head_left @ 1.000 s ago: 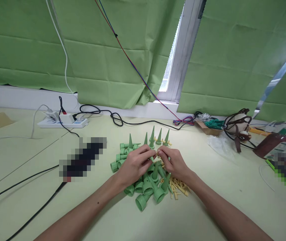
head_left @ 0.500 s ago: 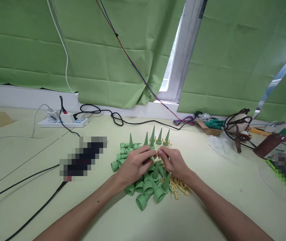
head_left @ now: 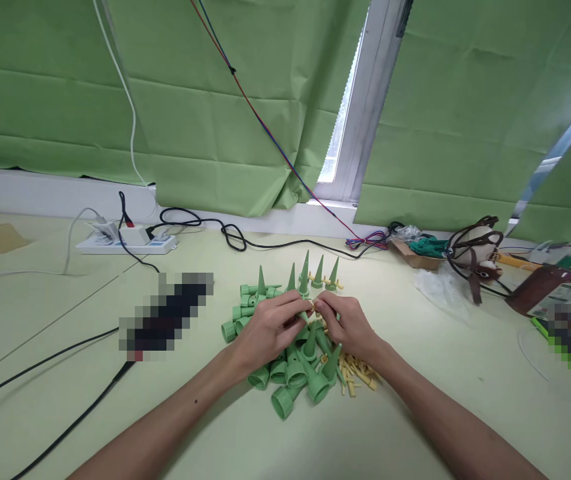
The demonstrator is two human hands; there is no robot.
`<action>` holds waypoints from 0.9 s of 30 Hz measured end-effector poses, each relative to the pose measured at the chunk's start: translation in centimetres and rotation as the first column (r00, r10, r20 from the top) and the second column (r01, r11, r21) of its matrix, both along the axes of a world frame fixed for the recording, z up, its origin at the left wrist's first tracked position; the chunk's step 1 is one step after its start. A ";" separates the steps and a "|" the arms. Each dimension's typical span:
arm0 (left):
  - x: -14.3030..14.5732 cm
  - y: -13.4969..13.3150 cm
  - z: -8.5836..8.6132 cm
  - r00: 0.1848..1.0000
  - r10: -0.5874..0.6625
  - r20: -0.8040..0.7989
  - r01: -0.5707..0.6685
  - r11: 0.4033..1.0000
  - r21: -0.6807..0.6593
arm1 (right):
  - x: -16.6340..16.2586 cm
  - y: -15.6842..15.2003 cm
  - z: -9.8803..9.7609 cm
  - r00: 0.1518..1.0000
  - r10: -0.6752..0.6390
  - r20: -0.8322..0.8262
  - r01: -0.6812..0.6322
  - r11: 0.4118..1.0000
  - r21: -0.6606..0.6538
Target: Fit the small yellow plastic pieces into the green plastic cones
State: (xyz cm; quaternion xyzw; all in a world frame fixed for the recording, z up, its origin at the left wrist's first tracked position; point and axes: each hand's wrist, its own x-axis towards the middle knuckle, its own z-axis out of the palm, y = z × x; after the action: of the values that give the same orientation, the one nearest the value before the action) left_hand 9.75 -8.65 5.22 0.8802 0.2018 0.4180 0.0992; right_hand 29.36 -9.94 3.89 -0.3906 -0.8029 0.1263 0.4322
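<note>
My left hand [head_left: 279, 323] is closed round a green plastic watering spike [head_left: 305, 316], mostly hidden by the fingers. Thumb and fingertips of my right hand [head_left: 346, 321] pinch a small yellow valve piece [head_left: 313, 305] that meets the spike; its exact fit cannot be made out. Below and around my hands lies a heap of green spikes [head_left: 296, 375] with round ribbed caps. Small yellow valves [head_left: 358, 373] are piled under my right wrist. Behind my hands, several spikes stand upright, and the rightmost spike [head_left: 334, 273] has a yellow valve through its base.
A white power strip [head_left: 126, 245] stands at the back left, with a black cable [head_left: 285, 244] running along the wall. The blurred-out dark object [head_left: 165, 313] lies left of the heap. Plastic bags [head_left: 443, 292], a cardboard box [head_left: 418, 255] and a brown case [head_left: 545, 291] sit at the right.
</note>
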 end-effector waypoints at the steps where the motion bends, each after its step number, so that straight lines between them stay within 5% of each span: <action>1: 0.0 0.0 0.0 1.000 0.000 -0.004 0.000 1.000 0.000 | 0.0 0.0 0.0 1.000 -0.001 0.000 0.001 1.000 0.001; 27: 0.4 -0.2 0.0 0.997 0.071 -0.030 -0.068 0.993 0.101 | -0.2 -0.2 -0.1 0.999 -0.033 -0.014 0.034 0.998 0.055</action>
State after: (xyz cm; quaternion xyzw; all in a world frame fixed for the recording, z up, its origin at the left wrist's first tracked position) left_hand 10.15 -8.86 5.19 0.8834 0.2128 0.4158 0.0371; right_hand 29.18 -10.11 3.83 -0.3912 -0.7965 0.0992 0.4503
